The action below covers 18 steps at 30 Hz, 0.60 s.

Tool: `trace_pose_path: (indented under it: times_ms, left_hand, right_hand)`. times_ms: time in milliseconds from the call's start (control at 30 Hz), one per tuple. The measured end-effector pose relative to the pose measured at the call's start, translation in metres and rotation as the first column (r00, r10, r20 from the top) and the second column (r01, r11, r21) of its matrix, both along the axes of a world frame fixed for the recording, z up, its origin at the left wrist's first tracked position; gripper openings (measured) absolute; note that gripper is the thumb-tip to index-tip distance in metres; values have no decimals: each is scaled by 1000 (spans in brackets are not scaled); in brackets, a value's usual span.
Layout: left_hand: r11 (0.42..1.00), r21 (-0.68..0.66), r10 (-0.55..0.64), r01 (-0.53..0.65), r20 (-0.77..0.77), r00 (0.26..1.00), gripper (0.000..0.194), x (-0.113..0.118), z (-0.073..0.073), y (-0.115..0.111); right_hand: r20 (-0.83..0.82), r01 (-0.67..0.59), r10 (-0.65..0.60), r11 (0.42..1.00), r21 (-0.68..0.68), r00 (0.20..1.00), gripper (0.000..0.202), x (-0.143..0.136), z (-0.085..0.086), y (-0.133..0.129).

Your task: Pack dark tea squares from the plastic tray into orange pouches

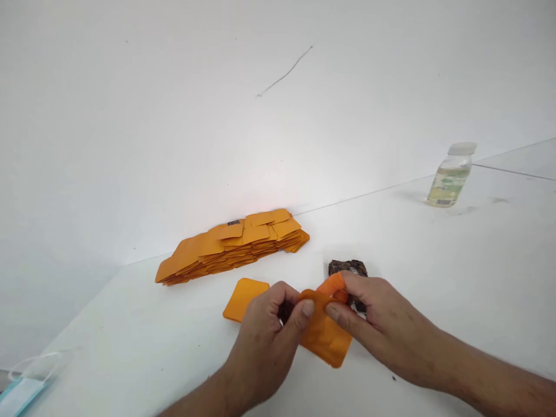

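Note:
Between my two hands is a small orange pouch (329, 337), tilted, its top edge pinched from both sides. My left hand (271, 333) grips its upper left corner, thumb on the front face. On the upper right edge my right hand (376, 318) closes, with orange covers on a fingertip or two. Partly behind my right hand lies a dark brown, clear-wrapped bundle (347, 266); its contents are hard to make out. Left of my left hand, another orange pouch or small stack (246, 298) rests on the white table, partly covered by the hand.
A long heap of orange pouches (234, 246) lies against the white wall (195, 116). At the right back stands a clear bottle (450, 179) with a white cap and pale yellow liquid. A blue-and-white face mask (24, 394) sits at the lower left edge.

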<state>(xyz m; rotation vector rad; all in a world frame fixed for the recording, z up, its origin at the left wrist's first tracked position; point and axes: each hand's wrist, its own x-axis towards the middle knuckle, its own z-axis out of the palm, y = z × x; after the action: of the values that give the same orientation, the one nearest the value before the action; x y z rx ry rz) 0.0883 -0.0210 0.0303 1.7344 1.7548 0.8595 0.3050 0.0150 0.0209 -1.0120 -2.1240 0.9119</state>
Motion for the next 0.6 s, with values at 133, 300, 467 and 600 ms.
trace_pose_path:
  times_ms: [133, 300, 467, 600]
  left_hand:
    - [922, 154, 382, -354, -235, 894, 40, -55, 19, 58]
    - [776, 182, 623, -604, -374, 688, 38, -141, 49, 150]
    - [809, 54, 511, -585, -557, 655, 45, -167, 47, 213]
    - [846, 30, 415, -533, -665, 621, 48, -166, 36, 231]
  right_hand:
    - [56, 123, -123, 992, 6, 991, 24, 2, -5, 11]
    - [32, 128, -132, 986, 103, 991, 20, 5, -12, 16]
    - [58, 185, -203, 954, 234, 977, 18, 8, -20, 16]
    - [42, 239, -265, 917, 320, 963, 20, 9, -27, 19]
